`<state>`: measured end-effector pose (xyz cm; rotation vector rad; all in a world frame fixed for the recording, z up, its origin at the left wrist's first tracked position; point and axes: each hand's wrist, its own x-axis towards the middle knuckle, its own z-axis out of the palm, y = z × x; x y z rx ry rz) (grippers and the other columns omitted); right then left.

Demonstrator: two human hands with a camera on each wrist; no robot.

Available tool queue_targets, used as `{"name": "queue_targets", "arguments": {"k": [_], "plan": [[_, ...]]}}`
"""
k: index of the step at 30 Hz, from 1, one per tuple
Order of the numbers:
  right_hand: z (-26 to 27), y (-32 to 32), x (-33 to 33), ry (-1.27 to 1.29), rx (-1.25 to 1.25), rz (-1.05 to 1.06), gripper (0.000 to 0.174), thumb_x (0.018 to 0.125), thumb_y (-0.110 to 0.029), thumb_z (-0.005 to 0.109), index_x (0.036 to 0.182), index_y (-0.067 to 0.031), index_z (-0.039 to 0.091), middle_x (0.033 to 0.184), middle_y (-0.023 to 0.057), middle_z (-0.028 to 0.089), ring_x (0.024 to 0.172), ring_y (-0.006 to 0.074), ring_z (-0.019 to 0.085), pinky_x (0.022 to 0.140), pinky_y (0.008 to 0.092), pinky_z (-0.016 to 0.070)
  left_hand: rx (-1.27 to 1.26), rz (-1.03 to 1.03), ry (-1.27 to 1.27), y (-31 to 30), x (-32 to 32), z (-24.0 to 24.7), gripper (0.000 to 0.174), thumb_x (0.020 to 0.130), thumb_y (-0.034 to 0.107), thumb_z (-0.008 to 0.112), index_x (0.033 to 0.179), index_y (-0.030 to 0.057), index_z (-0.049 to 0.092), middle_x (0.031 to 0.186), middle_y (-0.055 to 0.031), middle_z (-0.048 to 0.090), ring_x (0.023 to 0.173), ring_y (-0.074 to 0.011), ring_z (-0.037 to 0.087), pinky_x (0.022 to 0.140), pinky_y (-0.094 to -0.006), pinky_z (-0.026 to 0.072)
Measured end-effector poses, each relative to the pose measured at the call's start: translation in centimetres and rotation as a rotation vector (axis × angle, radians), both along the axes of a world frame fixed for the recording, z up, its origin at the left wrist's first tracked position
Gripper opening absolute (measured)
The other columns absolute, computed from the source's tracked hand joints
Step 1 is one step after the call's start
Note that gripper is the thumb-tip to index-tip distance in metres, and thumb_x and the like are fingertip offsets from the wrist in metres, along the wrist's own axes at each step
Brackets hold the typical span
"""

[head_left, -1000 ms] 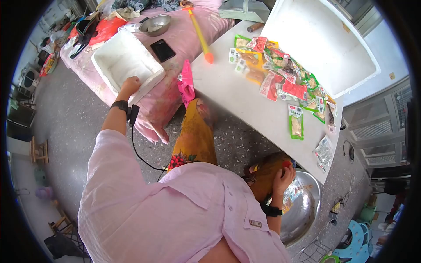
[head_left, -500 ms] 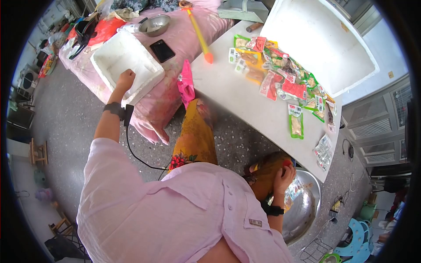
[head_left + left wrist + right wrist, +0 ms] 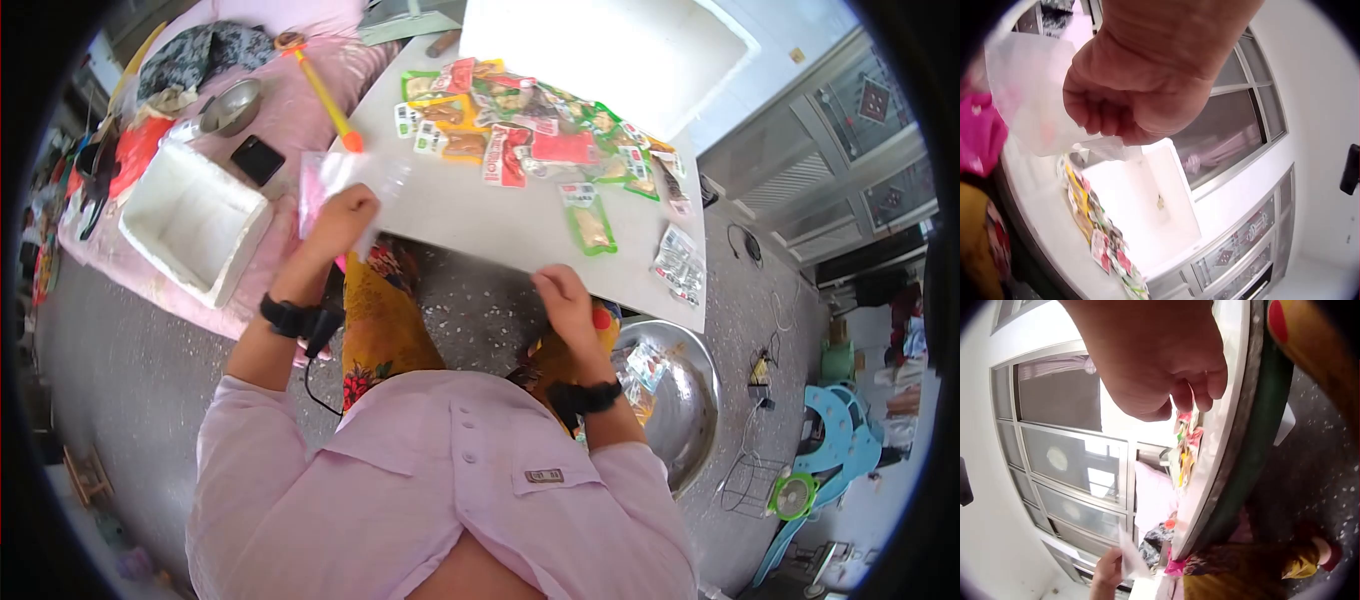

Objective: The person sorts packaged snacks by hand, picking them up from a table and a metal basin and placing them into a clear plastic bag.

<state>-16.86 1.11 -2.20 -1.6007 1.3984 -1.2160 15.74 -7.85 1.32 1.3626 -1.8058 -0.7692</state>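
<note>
The left hand [image 3: 343, 220] grips a clear bag [image 3: 1029, 94] that sticks out past its fingers. The right hand [image 3: 570, 303] curls loosely near the worktop [image 3: 470, 220], where food packs [image 3: 562, 148] lie.

"What's in the left hand [image 3: 345, 218]?"

"A thin, translucent plastic bag [image 3: 1032, 94], gripped and spread out at upper left in the left wrist view; left of center in the head view."

"And near the right hand [image 3: 572, 305]?"

"A green-edged packet [image 3: 590, 218], pale contents showing, lying flat right of center in the head view, apart from the fingers."
</note>
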Motion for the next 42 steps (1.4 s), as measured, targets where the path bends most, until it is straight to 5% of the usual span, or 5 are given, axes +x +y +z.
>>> {"name": "queue_targets", "arguments": {"k": [8,16,31,37,42], "plan": [[0.4,-5.1,7.7,-0.668,0.557,0.032,0.020,0.078,-0.014,0.048,0.095,-0.0031,0.047,0.083,0.0049,0.050,0.074,0.0136,0.052,0.057,0.0238,0.0430,0.182,-0.176,0.034,0.0,-9.1,-3.1,0.016,0.073,0.015,0.048,0.076,-0.0003,0.052,0.069,-0.0139,0.055,0.067,-0.0230,0.053,0.063,-0.0312,0.0415],[-2.0,-7.1,7.6,-0.822,0.579,0.220,0.009,0.081,-0.015,0.046,0.083,-0.0061,0.049,0.071,0.0025,0.053,0.065,0.0106,0.052,0.054,0.0210,0.0410,0.648,-0.304,0.481,-0.6,-9.8,-4.5,0.008,0.079,0.013,0.047,0.080,0.0056,0.050,0.071,0.0010,0.048,0.062,-0.0058,0.042,0.056,-0.0195,0.0361],[-2.4,-7.2,7.1,-1.000,0.569,0.151,0.010,0.082,-0.017,0.045,0.080,-0.0080,0.048,0.072,0.0032,0.054,0.065,0.0117,0.053,0.057,0.0237,0.0423,0.819,-0.227,0.884,-1.2,-9.9,-5.8,0.008,0.080,0.015,0.049,0.079,0.0074,0.048,0.074,-0.0005,0.049,0.068,-0.0094,0.047,0.062,-0.0225,0.0395],[-2.6,-7.4,7.3,-0.800,0.440,0.114,0.006,0.078,-0.009,0.045,0.075,-0.0047,0.048,0.068,0.0038,0.052,0.062,0.0105,0.051,0.052,0.0232,0.0428,-0.017,-0.255,-0.071,1.8,-11.6,-2.6,0.019,0.077,0.018,0.051,0.088,0.0025,0.048,0.076,-0.0071,0.049,0.068,-0.0171,0.049,0.063,-0.0268,0.0405],[-1.3,-7.3,7.8,-0.821,0.475,0.079,0.005,0.076,-0.008,0.046,0.074,-0.0039,0.048,0.068,0.0039,0.052,0.060,0.0101,0.050,0.051,0.0226,0.0424,-0.033,-0.184,-0.071,1.4,-11.0,-3.0,0.016,0.072,0.012,0.053,0.084,0.0019,0.050,0.070,-0.0123,0.049,0.064,-0.0241,0.050,0.058,-0.0306,0.0411]]}}
